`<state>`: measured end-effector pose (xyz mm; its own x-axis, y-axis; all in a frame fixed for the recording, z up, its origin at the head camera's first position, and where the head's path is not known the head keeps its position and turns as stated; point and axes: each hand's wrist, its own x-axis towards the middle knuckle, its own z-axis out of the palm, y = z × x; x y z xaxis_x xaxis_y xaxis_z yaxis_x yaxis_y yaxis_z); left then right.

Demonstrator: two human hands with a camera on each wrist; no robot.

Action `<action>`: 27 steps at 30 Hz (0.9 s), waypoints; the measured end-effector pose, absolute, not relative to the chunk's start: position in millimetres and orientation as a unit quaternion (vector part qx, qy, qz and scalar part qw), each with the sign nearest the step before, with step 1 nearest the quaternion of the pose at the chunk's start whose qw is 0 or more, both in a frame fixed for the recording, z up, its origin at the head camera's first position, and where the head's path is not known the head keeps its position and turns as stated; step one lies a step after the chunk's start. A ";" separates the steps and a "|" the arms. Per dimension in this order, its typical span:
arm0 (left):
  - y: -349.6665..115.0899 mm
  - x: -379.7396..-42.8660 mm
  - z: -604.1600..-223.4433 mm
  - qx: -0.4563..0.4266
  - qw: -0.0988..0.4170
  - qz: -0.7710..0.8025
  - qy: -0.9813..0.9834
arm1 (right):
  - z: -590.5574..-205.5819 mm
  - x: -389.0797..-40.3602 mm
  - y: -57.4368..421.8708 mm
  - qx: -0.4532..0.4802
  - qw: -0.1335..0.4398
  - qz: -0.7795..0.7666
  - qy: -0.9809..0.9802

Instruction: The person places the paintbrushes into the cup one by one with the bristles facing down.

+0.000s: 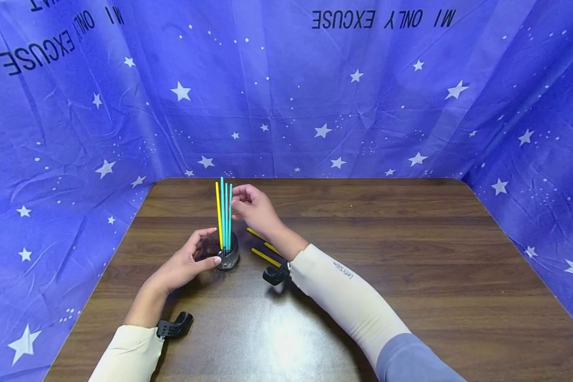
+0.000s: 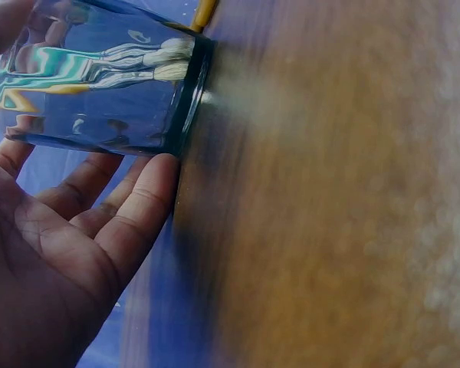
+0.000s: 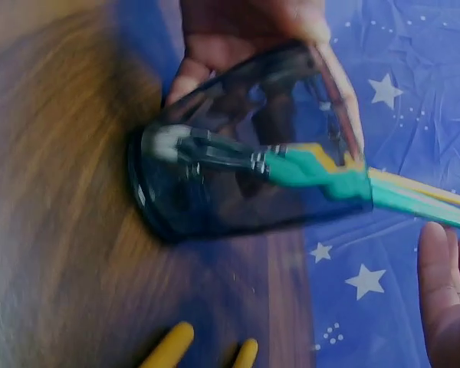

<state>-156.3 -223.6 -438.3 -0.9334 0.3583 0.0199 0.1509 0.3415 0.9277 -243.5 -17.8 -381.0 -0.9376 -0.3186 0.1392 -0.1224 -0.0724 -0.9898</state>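
Observation:
A dark, see-through glass [image 1: 228,260] stands upright on the table, holding paintbrushes with bristles down: one yellow-handled paintbrush [image 1: 218,212] and three teal-handled paintbrushes [image 1: 226,217]. Their pale bristles [image 2: 172,70] show through the wall near its base. My left hand [image 1: 186,262] holds the glass from the left, thumb at the front and fingers around the side. Beside the upper teal handles is my right hand [image 1: 253,207], its fingers loosely bent. In the right wrist view its fingertips [image 3: 433,238] lie just beside the handles, with nothing plainly pinched.
Yellow sticks [image 1: 266,257] lie on the wooden table [image 1: 387,265] to the right of the glass, partly under my right forearm. A blue curtain [image 1: 286,106] with white stars hangs behind the table and along both sides. Each wrist carries a black camera mount [image 1: 175,324].

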 end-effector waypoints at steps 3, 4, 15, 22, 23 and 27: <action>-223.6 -156.7 -437.8 0.155 0.094 0.551 0.815 | -380.3 -245.2 -14.4 -0.166 0.086 -0.702 0.687; -223.5 -156.8 -437.5 0.154 0.094 0.551 0.815 | -380.4 -245.9 -12.4 -0.168 0.090 -0.697 0.692; -223.5 -156.1 -437.8 0.163 0.093 0.558 0.808 | -391.8 -257.1 29.6 -0.180 0.156 -0.629 0.740; -225.1 -155.3 -436.6 0.158 0.093 0.550 0.815 | -403.5 -258.8 51.4 -0.190 0.163 -0.555 0.793; -225.2 -155.3 -436.8 0.159 0.091 0.550 0.815 | -404.8 -258.6 53.9 -0.196 0.166 -0.543 0.799; -224.4 -155.3 -437.6 0.162 0.089 0.549 0.815 | -407.8 -257.9 62.8 -0.222 0.172 -0.486 0.828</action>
<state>-155.3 -224.4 -437.6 -0.9317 0.3619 0.0320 0.1657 0.3450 0.9238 -257.9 62.8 -407.8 -0.8428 -0.5339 -0.0688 -0.2006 0.4301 -0.8802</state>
